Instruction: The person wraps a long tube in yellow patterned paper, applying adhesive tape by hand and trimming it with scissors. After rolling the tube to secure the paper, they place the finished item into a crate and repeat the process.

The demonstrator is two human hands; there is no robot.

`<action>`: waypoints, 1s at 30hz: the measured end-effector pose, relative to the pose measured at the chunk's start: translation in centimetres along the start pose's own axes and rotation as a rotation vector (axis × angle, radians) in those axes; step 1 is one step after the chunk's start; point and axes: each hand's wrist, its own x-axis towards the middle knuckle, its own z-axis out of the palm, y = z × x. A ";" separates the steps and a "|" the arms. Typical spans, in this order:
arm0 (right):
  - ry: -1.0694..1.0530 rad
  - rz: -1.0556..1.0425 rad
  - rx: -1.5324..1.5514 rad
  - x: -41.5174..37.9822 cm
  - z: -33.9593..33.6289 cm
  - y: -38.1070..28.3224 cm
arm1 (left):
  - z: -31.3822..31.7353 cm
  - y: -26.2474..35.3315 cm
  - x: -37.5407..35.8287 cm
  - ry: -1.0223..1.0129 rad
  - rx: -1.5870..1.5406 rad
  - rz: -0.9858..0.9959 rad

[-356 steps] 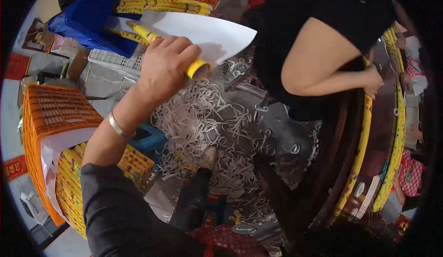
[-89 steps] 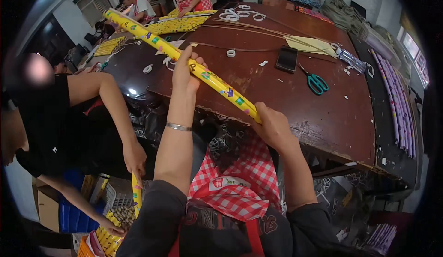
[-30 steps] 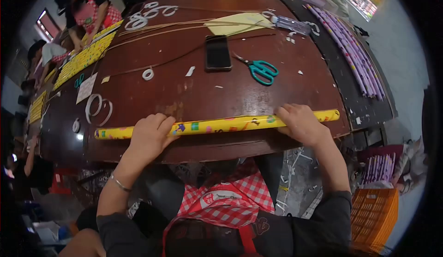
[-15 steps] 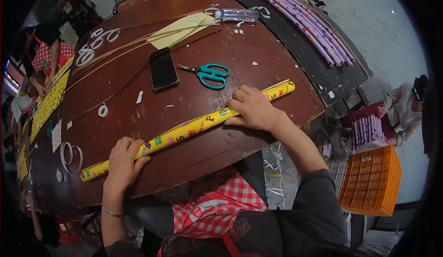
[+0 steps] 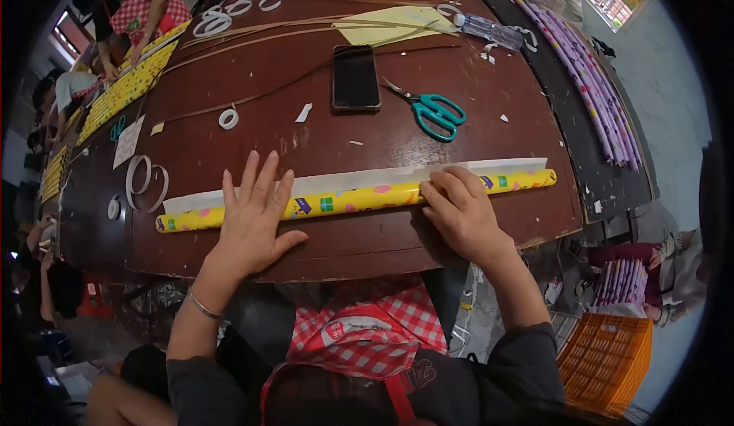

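Note:
A long yellow roll of patterned wrapping paper (image 5: 359, 198) lies across the near part of the brown table. Along its far side a white strip of the paper's underside (image 5: 344, 180) shows unrolled. My left hand (image 5: 252, 216) rests flat on the roll's left part, fingers spread and pointing away from me. On the right part, my right hand (image 5: 462, 212) has its fingers curled over the roll, gripping it near the loose edge. Teal-handled scissors (image 5: 437, 115) and a black phone (image 5: 355, 79) lie beyond the roll.
A small white tape roll (image 5: 228, 118) and paper scraps lie on the table (image 5: 290, 147). Farther back are brown strips, a yellow sheet (image 5: 390, 24) and a plastic bottle (image 5: 489, 31). Purple rolls (image 5: 581, 82) are at right, above an orange crate (image 5: 608, 357). Co-workers handle yellow rolls at left.
The roll has turned, baring the white strip along its far side, and lies straighter across the view. My left hand went from gripping to flat and spread. The head view has shifted.

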 end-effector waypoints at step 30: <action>-0.201 0.158 0.112 1.0 -0.7 -0.3 | 0.3 1.1 -3.3 0.153 -0.279 -0.021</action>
